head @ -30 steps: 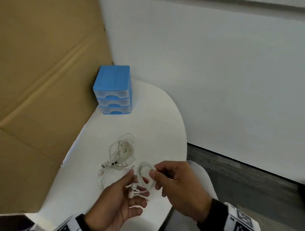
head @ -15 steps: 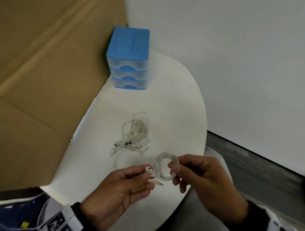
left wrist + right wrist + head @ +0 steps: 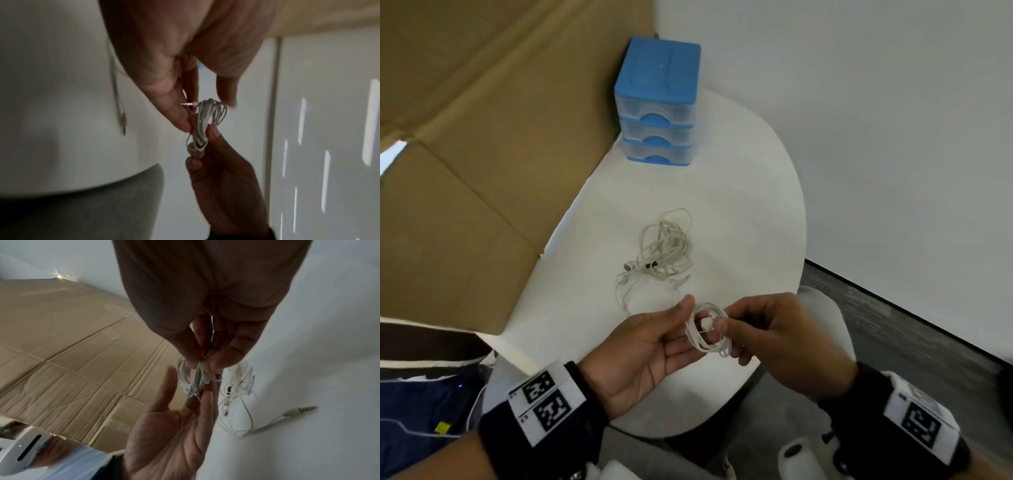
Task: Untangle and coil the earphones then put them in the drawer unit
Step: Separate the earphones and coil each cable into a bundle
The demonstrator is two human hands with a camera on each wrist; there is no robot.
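A small white coil of earphones (image 3: 693, 337) hangs between my two hands above the near edge of the round white table (image 3: 743, 205). My right hand (image 3: 717, 325) pinches the coil at its top with thumb and fingertips. My left hand (image 3: 690, 325) lies palm up with straight fingers under the coil, thumb raised beside it. The left wrist view shows the coil (image 3: 207, 120) with its jack poking out by my left fingers. A second, tangled set of earphones (image 3: 664, 250) lies mid-table. The blue three-drawer unit (image 3: 657, 102) stands at the far edge, all drawers closed.
A big sheet of brown cardboard (image 3: 482, 154) rises along the table's left side. A white wall (image 3: 876, 120) stands behind and to the right. Grey floor lies right of the table. The tangled set's jack (image 3: 304, 410) trails loose on the tabletop.
My left hand has let go of the earbuds and opened under the coil. The right hand brought the coil closer to it. The head view has dropped and swung left.
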